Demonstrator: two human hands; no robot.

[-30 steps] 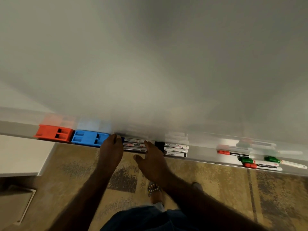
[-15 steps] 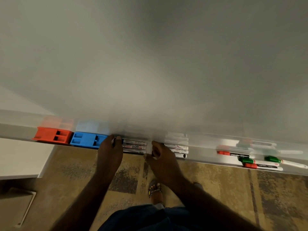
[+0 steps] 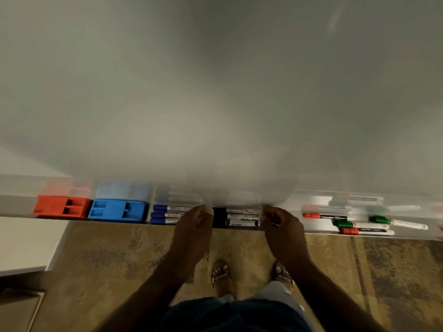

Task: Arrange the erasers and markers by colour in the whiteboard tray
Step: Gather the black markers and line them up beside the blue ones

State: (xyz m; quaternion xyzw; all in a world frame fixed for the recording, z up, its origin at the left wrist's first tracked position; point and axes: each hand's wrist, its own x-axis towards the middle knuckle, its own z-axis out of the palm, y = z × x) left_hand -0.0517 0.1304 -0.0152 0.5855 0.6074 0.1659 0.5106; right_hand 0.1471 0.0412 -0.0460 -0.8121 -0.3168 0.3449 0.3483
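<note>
1. Since the earlier frame, both hands have slid to the right along the tray (image 3: pixel 287 207). The left hand was at the purple caps by the blue eraser. Now it sits where the purple markers end and the black ones start. The right hand has gone from the left end of the black markers to their right end.
2. I see my left hand (image 3: pixel 194 224) with curled fingers on the right ends of the purple markers (image 3: pixel 167 214). I cannot tell if it pinches one or just pushes them.
3. My right hand (image 3: pixel 280 224) has curled fingers touching the right end of the black markers (image 3: pixel 237 217). A pinch or a push, I cannot tell.
4. The black markers lie flat in a stack of three, long way left to right, caps to the left. They sit right between my two hands.
5. The red eraser (image 3: pixel 61 206) and blue eraser (image 3: pixel 117 210) sit side by side at the far left.
6. The red and green markers (image 3: pixel 359 222) are still mixed up, just to the right of my right hand. That hand is nearer to them, so I think it should reach right for them next.
</note>
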